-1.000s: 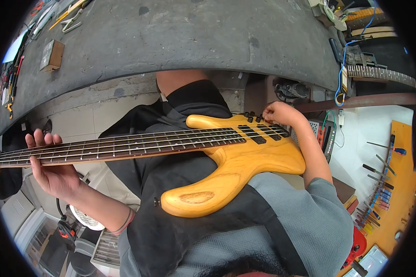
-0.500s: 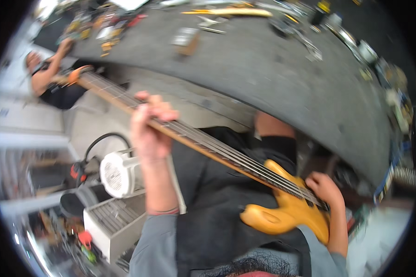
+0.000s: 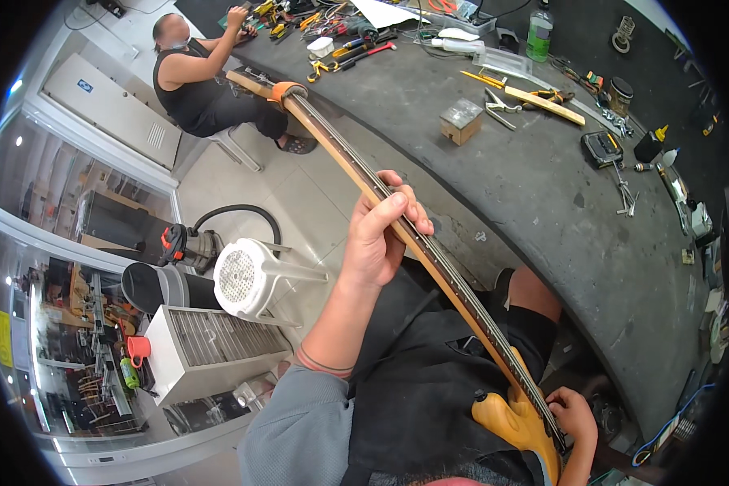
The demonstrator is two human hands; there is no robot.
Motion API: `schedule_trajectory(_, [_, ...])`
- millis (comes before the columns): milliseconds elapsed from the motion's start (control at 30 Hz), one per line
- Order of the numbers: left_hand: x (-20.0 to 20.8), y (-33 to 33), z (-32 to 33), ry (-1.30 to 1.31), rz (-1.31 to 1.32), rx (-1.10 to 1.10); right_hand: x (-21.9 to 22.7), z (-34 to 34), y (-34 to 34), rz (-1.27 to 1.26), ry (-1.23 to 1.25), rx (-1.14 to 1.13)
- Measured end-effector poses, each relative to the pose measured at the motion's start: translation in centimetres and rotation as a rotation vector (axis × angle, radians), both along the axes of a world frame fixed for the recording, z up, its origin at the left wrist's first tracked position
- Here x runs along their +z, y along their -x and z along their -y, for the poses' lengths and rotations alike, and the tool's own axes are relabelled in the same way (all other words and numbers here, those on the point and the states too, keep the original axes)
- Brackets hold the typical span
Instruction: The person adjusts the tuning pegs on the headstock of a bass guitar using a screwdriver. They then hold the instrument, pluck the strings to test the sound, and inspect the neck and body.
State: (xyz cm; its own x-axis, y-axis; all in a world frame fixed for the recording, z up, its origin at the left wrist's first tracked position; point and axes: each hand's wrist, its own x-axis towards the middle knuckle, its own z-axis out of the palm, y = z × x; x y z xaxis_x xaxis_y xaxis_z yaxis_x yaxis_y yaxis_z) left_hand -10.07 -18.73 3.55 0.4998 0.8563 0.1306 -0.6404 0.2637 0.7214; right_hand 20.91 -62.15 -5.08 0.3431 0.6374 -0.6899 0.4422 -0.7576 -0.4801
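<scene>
An electric bass guitar (image 3: 502, 417) with a yellow wooden body lies across my lap, its long fretted neck slanting up to the far left. An orange band wraps the neck near the headstock. My left hand (image 3: 381, 231) is closed round the middle of the neck, thumb on the near side and fingers over the strings. At the body end, my right hand (image 3: 573, 411) rests against the strings with its fingers curled; part of the fingertips is hidden. The lower part of the body runs out of sight behind my apron and sleeve.
A dark workbench (image 3: 543, 194) curves along the right, bearing a small box (image 3: 461, 121), pliers (image 3: 500, 108) and many tools. Another person (image 3: 202, 81) sits at its far left. A white stool (image 3: 247, 279), vacuum cleaner (image 3: 190, 243) and white cabinet (image 3: 174, 356) stand left.
My view has swung left and steadied, so the bass and both hands appear farther right and the neck steeper. Both hands stay on the bass.
</scene>
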Motion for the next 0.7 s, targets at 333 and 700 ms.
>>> schedule_trajectory(333, [0.0, 0.1, -0.1, -0.037, -0.064, 0.009, 3.7, 0.8, 1.3, 0.006, -0.151, -0.060])
schedule_trajectory(700, [1.4, -0.6, 0.5, -0.110, -0.209, 0.099, 7.7, 0.3, 2.1, 0.011, 0.015, -0.042])
